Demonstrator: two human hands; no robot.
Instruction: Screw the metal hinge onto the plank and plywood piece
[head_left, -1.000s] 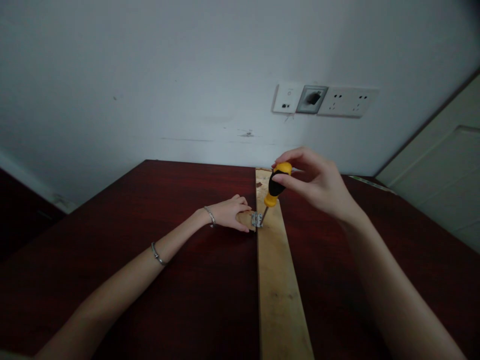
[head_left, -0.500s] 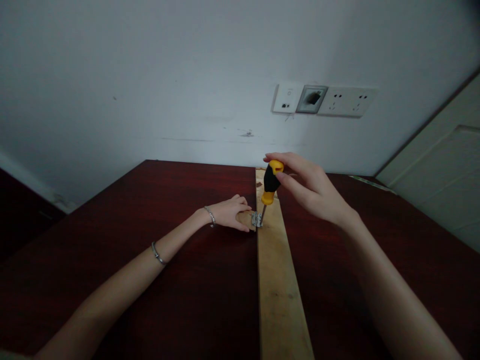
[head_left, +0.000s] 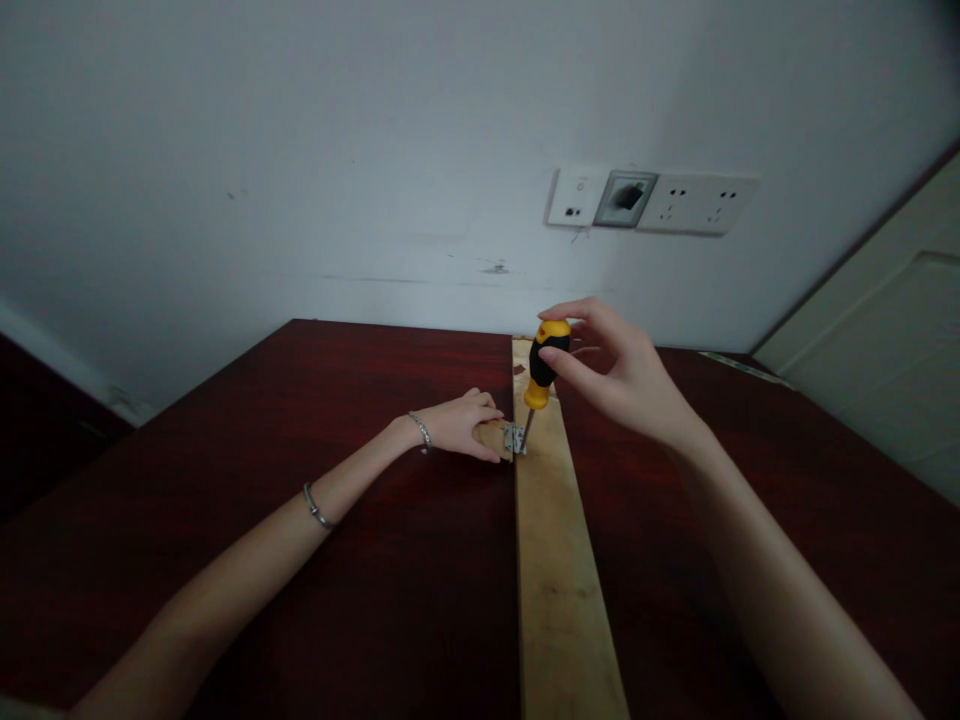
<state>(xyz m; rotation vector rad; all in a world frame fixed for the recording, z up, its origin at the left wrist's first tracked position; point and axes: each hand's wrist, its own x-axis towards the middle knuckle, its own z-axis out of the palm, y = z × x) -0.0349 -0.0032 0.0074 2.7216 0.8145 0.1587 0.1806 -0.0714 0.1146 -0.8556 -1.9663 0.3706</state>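
Note:
A long wooden plank (head_left: pixel 562 570) lies lengthwise on the dark red table (head_left: pixel 337 620). Against its left edge sits a small wooden block (head_left: pixel 490 436), gripped between the thumb and fingers of my left hand (head_left: pixel 454 422). A metal hinge (head_left: pixel 516 438) spans the joint between block and plank. My right hand (head_left: pixel 619 365) is closed around the yellow and black handle of a screwdriver (head_left: pixel 549 360). The screwdriver stands nearly upright, slightly tilted, with its tip at the hinge's right leaf. Any screw under the tip is too small to make out.
Behind the table rises a white wall (head_left: pixel 375 150) with a row of sockets (head_left: pixel 697 204) at the right. A pale panelled door (head_left: pixel 892 310) stands at the right side. A thin flat strip (head_left: pixel 746 370) lies at the table's far right edge.
My right hand's fingers and thumb have shifted round the screwdriver handle, and the handle has turned. The tip stays at the hinge. My left hand and the block have not visibly moved.

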